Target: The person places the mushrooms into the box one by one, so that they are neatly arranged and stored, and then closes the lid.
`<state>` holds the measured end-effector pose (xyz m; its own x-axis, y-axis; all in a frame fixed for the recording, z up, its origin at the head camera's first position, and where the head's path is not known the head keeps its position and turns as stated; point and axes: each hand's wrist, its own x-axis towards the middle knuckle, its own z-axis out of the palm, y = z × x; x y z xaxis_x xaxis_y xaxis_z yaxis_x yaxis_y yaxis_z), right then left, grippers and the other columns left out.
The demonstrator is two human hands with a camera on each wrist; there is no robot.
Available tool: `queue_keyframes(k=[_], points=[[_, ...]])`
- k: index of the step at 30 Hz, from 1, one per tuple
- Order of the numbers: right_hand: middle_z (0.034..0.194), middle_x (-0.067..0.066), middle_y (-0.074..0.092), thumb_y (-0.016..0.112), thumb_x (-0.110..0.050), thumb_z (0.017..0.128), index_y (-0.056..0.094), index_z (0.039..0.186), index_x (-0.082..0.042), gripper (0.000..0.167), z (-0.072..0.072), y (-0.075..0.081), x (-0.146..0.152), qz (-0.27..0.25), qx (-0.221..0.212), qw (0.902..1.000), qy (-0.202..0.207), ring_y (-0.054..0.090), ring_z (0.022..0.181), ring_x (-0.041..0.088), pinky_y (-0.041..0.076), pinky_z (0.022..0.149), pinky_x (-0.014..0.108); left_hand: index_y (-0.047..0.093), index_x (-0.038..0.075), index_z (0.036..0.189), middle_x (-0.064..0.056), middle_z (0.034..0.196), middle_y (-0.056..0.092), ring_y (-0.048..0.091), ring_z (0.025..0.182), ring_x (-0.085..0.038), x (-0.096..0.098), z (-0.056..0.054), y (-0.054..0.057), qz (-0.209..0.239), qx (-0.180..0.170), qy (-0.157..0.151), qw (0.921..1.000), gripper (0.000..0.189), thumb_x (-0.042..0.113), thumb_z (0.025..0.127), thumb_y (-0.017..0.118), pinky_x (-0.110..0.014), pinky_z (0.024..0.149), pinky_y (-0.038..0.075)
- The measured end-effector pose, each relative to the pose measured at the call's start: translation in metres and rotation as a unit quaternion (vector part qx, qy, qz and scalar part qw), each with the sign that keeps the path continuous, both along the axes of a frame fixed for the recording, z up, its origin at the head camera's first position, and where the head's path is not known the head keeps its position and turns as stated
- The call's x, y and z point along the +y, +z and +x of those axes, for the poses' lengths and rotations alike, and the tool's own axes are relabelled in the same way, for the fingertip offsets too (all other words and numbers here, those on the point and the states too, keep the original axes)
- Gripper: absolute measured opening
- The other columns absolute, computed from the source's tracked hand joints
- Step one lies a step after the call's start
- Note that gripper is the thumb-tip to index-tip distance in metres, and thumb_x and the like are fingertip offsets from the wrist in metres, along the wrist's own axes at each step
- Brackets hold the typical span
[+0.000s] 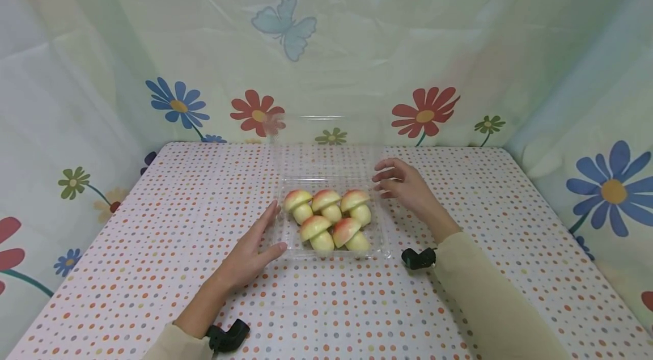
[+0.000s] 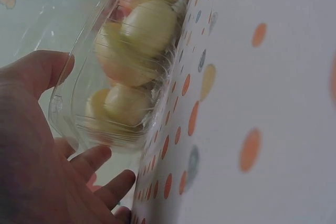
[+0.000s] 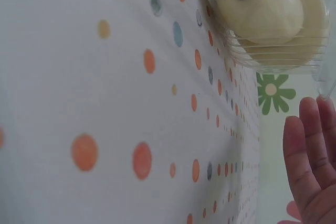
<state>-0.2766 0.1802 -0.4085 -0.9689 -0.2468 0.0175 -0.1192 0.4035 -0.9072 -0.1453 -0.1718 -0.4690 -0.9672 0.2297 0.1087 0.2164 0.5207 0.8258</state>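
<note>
A clear plastic clamshell box point(image 1: 378, 238) stands on the table with its lid point(image 1: 329, 161) raised at the back. Inside lie several mushroom-shaped pieces point(image 1: 315, 225) with pale yellow stems and yellow-red caps, set in two rows. My left hand point(image 1: 249, 255) is at the box's left side, fingers extended; in the left wrist view its thumb point(image 2: 50, 69) meets the rim. At the right, by the back corner near the hinge, is my right hand point(image 1: 408, 185), fingers slightly bent and holding nothing. The right wrist view shows its fingertips point(image 3: 310, 109) close to the box's edge; contact is unclear.
A dotted cloth point(image 1: 326, 303) covers the table. Hanging sheets printed with flowers and a butterfly point(image 1: 287, 26) enclose the back and both sides. A black wrist device point(image 1: 419, 258) sits at the right cuff, another point(image 1: 228, 337) at the left.
</note>
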Motion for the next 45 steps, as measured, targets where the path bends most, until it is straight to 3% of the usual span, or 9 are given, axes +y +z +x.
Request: queue_keyframes(k=[8,14,20,25,29,37,42,45], points=[[0.127,0.026,0.065,0.051,-0.017,0.108,0.058,0.128,0.003,0.029,0.004,-0.003,0.004,-0.02,0.01,0.9997,0.004,0.068,0.115,0.039,0.059,0.097,0.054,0.009,0.027,0.168,-0.002,0.172,0.026,0.028,0.157,-0.033,0.002,0.0,0.0,-0.001,-0.007,0.002,1.0,0.088,0.033,0.1,0.064,-0.065,0.125,0.021],[0.135,0.026,0.064,0.049,-0.026,0.11,0.057,0.122,0.002,0.031,0.008,-0.001,0.005,-0.001,0.003,1.0,0.004,0.063,0.126,0.039,0.057,0.101,0.052,0.008,0.027,0.168,-0.001,0.172,0.025,0.028,0.158,-0.033,0.003,0.0,0.0,-0.002,-0.012,0.003,0.9999,0.088,0.034,0.1,0.064,-0.065,0.125,0.02],[0.139,0.027,0.059,0.034,-0.026,0.113,0.054,0.12,0.006,0.038,0.012,0.0,0.005,-0.019,-0.005,0.9997,0.01,0.056,0.133,0.042,0.053,0.106,0.057,0.008,0.026,0.168,-0.001,0.172,0.025,0.027,0.158,-0.032,0.002,0.0,0.0,0.002,-0.01,0.0,0.9999,0.088,0.032,0.1,0.064,-0.064,0.126,0.02],[0.139,0.021,0.058,0.041,-0.033,0.112,0.059,0.129,0.003,0.044,0.018,0.001,0.006,0.038,0.005,0.9992,-0.011,0.054,0.132,0.037,0.052,0.107,0.054,0.011,0.022,0.168,-0.007,0.172,0.025,0.027,0.157,-0.036,0.002,0.001,0.0,-0.004,-0.017,0.002,0.9998,0.086,0.035,0.101,0.063,-0.064,0.125,0.022],[0.142,0.021,0.059,0.051,-0.026,0.109,0.058,0.134,0.003,0.039,0.023,0.0,0.006,0.069,0.009,0.9976,-0.007,0.057,0.131,0.036,0.053,0.105,0.052,0.011,0.02,0.168,-0.01,0.173,0.022,0.021,0.159,-0.037,0.002,0.002,0.002,-0.011,-0.022,0.008,0.9997,0.086,0.036,0.101,0.063,-0.063,0.126,0.02],[0.148,0.022,0.053,0.059,-0.022,0.105,0.048,0.145,-0.002,0.046,0.037,-0.006,0.011,0.033,-0.027,0.9978,0.05,0.056,0.132,0.038,0.058,0.099,0.047,0.005,0.025,0.168,-0.01,0.174,0.014,0.017,0.159,-0.037,0.001,0.003,0.008,-0.027,-0.038,0.029,0.9985,0.093,0.041,0.099,0.065,-0.064,0.125,0.018],[0.154,0.025,0.045,0.059,-0.02,0.104,0.035,0.158,-0.01,0.061,0.051,-0.007,0.015,0.019,-0.052,0.9958,0.073,0.051,0.137,0.045,0.06,0.095,0.047,-0.002,0.028,0.168,-0.021,0.169,0.028,0.028,0.155,-0.041,-0.005,0.006,0.017,-0.051,-0.075,0.015,0.9957,0.101,0.048,0.097,0.068,-0.064,0.123,0.027],[0.154,0.028,0.044,0.059,-0.016,0.102,0.028,0.162,-0.012,0.067,0.058,-0.005,0.016,0.011,-0.05,0.9955,0.08,0.051,0.137,0.046,0.06,0.095,0.048,-0.003,0.029,0.168,-0.02,0.165,0.037,0.035,0.152,-0.041,-0.01,0.011,0.026,-0.053,-0.089,-0.001,0.9946,0.104,0.046,0.096,0.071,-0.065,0.12,0.033]])
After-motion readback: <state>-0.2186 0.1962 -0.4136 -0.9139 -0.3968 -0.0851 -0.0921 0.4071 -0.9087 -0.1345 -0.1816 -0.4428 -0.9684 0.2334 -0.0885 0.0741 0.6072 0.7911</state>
